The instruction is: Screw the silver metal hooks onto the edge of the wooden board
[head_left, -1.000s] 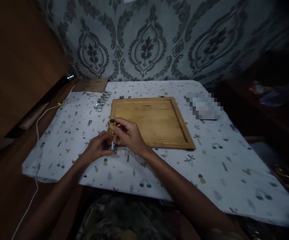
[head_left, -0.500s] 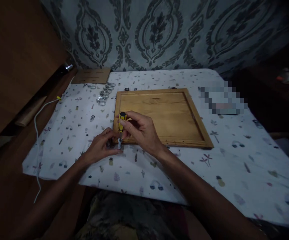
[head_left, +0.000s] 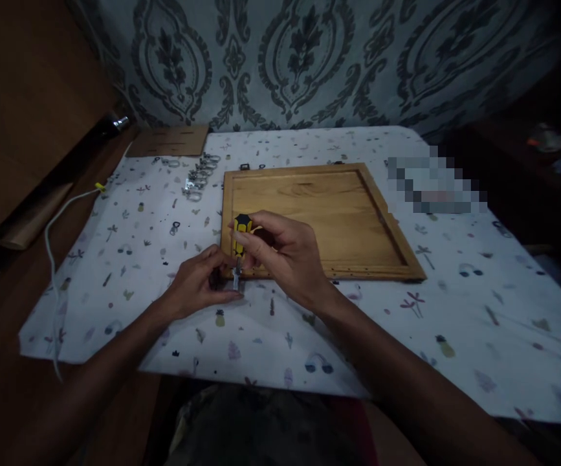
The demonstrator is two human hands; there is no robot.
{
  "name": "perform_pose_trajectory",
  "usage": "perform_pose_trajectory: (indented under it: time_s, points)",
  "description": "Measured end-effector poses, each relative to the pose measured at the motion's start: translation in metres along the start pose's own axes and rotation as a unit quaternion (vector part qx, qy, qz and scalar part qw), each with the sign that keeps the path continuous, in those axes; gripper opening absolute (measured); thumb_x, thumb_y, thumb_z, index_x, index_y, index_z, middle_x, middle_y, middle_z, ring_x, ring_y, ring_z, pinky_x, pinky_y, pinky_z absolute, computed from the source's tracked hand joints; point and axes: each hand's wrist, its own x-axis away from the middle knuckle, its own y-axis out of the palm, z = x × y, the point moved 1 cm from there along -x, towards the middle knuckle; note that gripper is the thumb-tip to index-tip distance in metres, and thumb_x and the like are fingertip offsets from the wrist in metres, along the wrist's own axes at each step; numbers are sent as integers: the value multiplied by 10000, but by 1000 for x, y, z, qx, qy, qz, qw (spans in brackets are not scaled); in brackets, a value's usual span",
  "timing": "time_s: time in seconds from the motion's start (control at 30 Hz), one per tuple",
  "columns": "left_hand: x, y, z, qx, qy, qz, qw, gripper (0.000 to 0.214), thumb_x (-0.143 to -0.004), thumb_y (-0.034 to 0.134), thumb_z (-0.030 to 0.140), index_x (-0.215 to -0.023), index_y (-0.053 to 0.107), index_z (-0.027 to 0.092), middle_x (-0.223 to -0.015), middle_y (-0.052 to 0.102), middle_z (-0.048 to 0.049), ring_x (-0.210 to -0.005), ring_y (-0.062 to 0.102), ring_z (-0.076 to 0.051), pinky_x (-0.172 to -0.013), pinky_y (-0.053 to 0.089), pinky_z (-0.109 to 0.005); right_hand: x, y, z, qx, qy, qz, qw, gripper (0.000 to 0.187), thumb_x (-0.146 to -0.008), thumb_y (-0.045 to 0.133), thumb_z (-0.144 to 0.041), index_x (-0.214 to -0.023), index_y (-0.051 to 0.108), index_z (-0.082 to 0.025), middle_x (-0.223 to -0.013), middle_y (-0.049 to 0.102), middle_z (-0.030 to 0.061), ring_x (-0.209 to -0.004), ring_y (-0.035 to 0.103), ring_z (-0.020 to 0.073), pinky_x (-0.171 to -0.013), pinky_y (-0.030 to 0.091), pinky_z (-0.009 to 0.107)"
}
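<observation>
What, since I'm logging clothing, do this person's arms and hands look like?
The left hand and right hand are ungloved. Both forearms taper toward the wrist, with no sleeve, watch or bracelet visible on them. Dark clothing shows between the arms; dim light hides finer detail.

Dim light fades to near-black at the upper right

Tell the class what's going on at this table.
A person's right hand holds a yellow-and-black screwdriver, pointing down at a small metal piece in the left hand. A framed wooden panel lies just beyond the hands. More metal pieces lie to the panel's left, near some flat cardboard.
</observation>
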Motion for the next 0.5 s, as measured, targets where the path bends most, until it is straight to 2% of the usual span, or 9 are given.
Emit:
perform_pose_trajectory:
  time_s: [0.2,0.3,0.5]
  points:
    - [-2,-1,1,-25,4,9,1000,429,-833,791,562,-1039,662,209,-923,618,5,-808,605,-180,-731,499,-281,5,2,-3,68,-51,33,996,272,-936,744,-422,-817,671,-188,-749,646,-13,-609,630,105,-570,548,231]
    - [-2,-1,1,-36,-7,-2,999,446,-830,787,583,-1056,673,216,-912,619,8,-805,606,-182,-732,502,-277,5,2,-2,79,-51,42,995,297,-930,747,-445,-796,657,-196,-736,638,-15,-614,612,106,-563,547,232]
    - [-3,-2,2,-40,-3,-14,999,462,-842,782,584,-1113,673,226,-963,636,-8,-881,632,-207,-752,519,-296,11,-1,-3,97,-84,71,989,201,-958,721,-398,-894,685,-210,-822,696,12,-652,652,121,-593,576,252]
